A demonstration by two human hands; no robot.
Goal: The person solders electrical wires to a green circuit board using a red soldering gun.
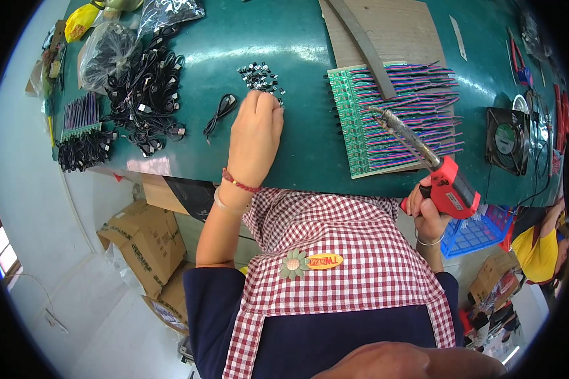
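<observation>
My left hand (255,136) reaches over the table with its fingers pinched together at the near edge of a pile of small black-and-white connectors (258,74). Whatever lies between those fingertips is hidden. To its left is a coiled black cable (220,114). A red soldering gun (450,189) is gripped in my right hand (427,213) at the table's front edge. Its long metal barrel points up and left, the tip over a row of joined green circuit boards (351,126). From these boards, bundles of coloured wires (417,120) run to the right.
A grey metal bar (363,47) lies on a brown board (411,31), its near end over the wires. Black USB cables (146,95) are heaped on the left. A black fan (507,140) and red-handled pliers (520,66) are at the right. Below stand a blue crate (477,234) and cardboard boxes (146,243).
</observation>
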